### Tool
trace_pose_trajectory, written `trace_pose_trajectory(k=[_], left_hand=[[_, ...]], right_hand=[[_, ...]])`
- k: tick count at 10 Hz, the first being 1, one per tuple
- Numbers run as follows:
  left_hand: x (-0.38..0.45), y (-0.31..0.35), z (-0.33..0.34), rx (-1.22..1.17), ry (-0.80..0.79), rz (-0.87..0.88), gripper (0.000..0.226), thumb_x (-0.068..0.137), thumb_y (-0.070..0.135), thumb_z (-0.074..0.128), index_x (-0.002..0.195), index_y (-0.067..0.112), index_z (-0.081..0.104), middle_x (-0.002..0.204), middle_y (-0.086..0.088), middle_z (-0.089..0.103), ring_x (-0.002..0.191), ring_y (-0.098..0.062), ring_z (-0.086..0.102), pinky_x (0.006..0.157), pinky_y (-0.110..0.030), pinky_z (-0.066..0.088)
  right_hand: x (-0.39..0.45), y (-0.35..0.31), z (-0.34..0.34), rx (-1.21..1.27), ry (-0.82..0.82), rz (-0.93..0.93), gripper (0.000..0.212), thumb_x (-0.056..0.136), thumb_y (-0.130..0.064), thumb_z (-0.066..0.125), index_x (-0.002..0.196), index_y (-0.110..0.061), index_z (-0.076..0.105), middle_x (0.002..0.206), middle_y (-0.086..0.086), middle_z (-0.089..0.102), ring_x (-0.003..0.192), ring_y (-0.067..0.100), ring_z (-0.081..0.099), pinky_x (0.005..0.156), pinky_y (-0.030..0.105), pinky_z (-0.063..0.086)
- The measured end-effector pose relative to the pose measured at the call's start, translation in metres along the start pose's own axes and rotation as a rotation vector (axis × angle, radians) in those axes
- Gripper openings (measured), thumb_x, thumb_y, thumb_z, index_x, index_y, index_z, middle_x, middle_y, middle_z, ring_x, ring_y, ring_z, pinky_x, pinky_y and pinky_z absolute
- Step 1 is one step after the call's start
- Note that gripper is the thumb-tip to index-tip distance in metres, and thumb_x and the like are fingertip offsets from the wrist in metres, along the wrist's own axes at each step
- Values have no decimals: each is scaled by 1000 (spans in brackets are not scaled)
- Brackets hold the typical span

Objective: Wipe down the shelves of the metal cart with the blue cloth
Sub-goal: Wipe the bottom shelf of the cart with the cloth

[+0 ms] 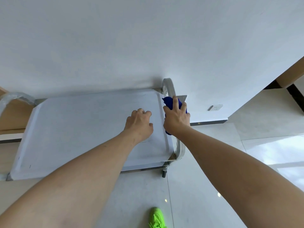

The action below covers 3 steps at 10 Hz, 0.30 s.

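Observation:
The metal cart's top shelf [79, 129] lies below me, a pale flat tray with a raised rim. A curved metal handle [171, 89] rises at its right end. My right hand [176, 118] grips the blue cloth [169, 102] and presses it against that handle and the shelf's right rim. My left hand [139, 125] rests on the shelf surface just left of the right hand, fingers curled, holding nothing. The lower shelves are hidden under the top one.
A white wall [148, 38] stands right behind the cart, with a socket [216, 107] low on it. A second wrapped handle [14, 97] is at the cart's left end. A caster [164, 173] shows under the near right corner. My green shoe [156, 218] is on the tiled floor.

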<state>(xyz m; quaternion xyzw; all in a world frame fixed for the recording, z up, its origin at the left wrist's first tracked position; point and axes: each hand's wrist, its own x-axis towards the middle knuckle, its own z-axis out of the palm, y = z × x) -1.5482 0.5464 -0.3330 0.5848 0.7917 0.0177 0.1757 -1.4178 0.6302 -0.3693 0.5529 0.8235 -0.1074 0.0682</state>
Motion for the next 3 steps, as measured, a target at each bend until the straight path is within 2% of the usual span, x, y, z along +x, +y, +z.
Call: trace_pose_trajectory(k=[2, 3], left_hand=[[-1, -5, -25, 3, 48, 39, 40, 95, 29, 50, 132, 14, 50, 132, -9, 48, 120, -29, 43, 92, -41, 46], [-7, -10, -39, -30, 112, 47, 40, 95, 29, 51, 132, 14, 50, 133, -10, 48, 122, -29, 42, 92, -42, 46]], right_hand=[[-7, -9, -20, -35, -76, 10, 55, 90, -30, 61, 140, -35, 40, 164, 6, -9, 145, 47, 1, 107, 61, 29], [-15, -21, -33, -30, -50, 2, 57, 92, -34, 59, 145, -34, 36, 164, 7, -5, 147, 44, -3, 110, 62, 26]])
